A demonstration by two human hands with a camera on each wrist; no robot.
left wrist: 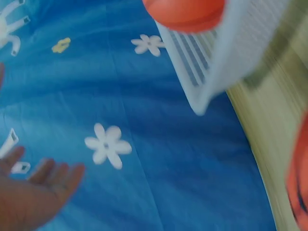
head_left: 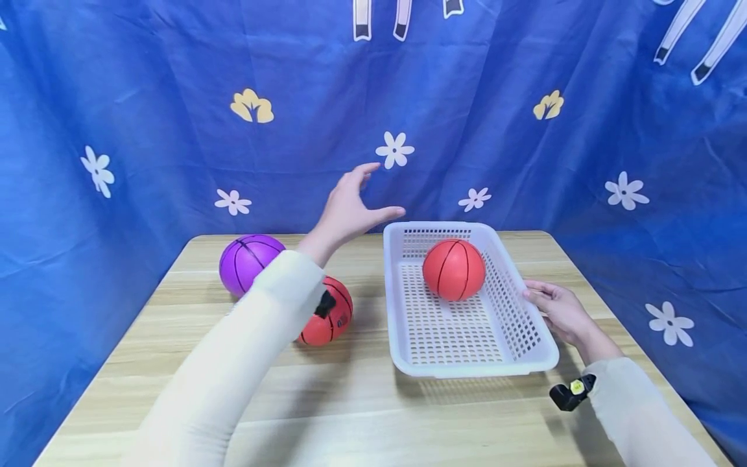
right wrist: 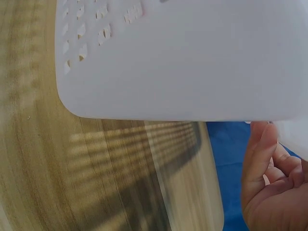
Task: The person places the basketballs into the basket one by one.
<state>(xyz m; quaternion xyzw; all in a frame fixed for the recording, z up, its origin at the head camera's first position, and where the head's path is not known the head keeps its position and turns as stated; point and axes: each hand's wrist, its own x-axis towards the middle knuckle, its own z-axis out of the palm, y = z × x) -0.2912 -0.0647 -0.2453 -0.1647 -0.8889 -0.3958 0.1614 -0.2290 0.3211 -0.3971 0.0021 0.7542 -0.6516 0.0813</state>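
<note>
A white plastic basket (head_left: 452, 371) with perforated sides holds a red ball (head_left: 454, 270) with black lines, near its far end. My right hand (head_left: 557, 311) pinches the basket's right rim between thumb and fingers; from the right wrist view the hand (right wrist: 276, 180) meets the rim's edge. Past the basket's far left corner, my left hand (head_left: 348, 207) is in the air, thumb and fingers spread apart with nothing between them. Below the left forearm lie a purple ball (head_left: 248, 263) and another red ball (head_left: 335, 314), each partly hidden by the sleeve.
The basket and balls are on a light wooden table (head_left: 350, 415). A blue curtain (head_left: 315, 130) with white flowers hangs behind the table and along its sides. Each wrist carries a small dark camera; the right wrist camera (head_left: 569, 394) hangs over the table's right part.
</note>
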